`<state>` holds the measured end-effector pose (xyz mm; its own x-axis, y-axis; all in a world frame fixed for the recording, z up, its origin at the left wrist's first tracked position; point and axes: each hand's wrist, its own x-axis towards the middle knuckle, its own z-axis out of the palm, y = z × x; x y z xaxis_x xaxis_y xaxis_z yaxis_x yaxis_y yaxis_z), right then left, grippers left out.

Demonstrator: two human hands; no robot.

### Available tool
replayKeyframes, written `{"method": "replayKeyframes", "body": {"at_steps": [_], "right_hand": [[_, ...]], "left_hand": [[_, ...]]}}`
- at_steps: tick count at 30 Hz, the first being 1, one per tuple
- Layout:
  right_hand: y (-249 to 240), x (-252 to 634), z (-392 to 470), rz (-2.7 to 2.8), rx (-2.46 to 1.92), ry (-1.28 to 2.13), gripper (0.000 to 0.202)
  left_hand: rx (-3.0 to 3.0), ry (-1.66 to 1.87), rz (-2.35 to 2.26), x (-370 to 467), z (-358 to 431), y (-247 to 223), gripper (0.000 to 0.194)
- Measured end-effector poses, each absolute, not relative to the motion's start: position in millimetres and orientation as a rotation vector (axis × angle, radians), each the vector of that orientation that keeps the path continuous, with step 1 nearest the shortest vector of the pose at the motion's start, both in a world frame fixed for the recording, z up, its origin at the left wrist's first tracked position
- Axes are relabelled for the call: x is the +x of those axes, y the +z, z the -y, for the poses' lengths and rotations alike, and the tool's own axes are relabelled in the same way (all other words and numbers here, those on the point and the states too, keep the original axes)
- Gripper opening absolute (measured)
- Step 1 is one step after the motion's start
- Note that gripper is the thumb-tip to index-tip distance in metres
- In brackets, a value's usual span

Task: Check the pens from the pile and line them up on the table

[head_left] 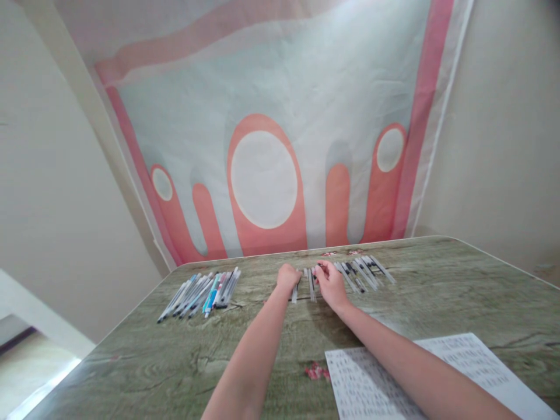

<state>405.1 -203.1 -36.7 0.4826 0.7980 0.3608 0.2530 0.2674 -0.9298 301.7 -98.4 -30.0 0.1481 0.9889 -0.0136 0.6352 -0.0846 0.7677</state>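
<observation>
Both hands are over the far middle of the table, close together. My left hand (pixel 289 276) is closed, its fingertips on a clear pen (pixel 294 293) that sticks out below them toward me. My right hand (pixel 331 286) is closed in a pinch at a small dark pen part (pixel 321 266); the fingers hide some of it. Between the hands lie slim clear pens (pixel 311 287), side by side. Right of my right hand is a row of clear and black pens (pixel 361 274), some of which look like separate barrels and refills.
A bunch of pens (pixel 201 293), mostly clear with some blue ones, lies at the table's left. A sheet of paper with writing (pixel 367 379) is under my right forearm. The wood-patterned table (pixel 153 373) meets a wall hanging (pixel 192 116) at its far edge.
</observation>
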Motion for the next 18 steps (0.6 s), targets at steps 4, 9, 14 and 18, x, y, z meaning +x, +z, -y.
{"method": "replayKeyframes", "body": {"at_steps": [4,9,14,18], "right_hand": [[-37,412,201,1.155,-1.364,0.344,0.035],[-39,420,200,1.355,-1.457,0.241,0.027],[-38,420,194,1.597,-1.586,0.226,0.024],[-37,414,184,1.755,-1.703,0.185,0.020]], "left_hand": [[1.889,0.711,-1.574,301,96,-33,0.015],[1.977,0.756,-1.529,294,102,-36,0.009],[2.022,0.813,-1.438,279,119,-43,0.010],[2.078,0.871,-1.272,270,130,-52,0.020]]}}
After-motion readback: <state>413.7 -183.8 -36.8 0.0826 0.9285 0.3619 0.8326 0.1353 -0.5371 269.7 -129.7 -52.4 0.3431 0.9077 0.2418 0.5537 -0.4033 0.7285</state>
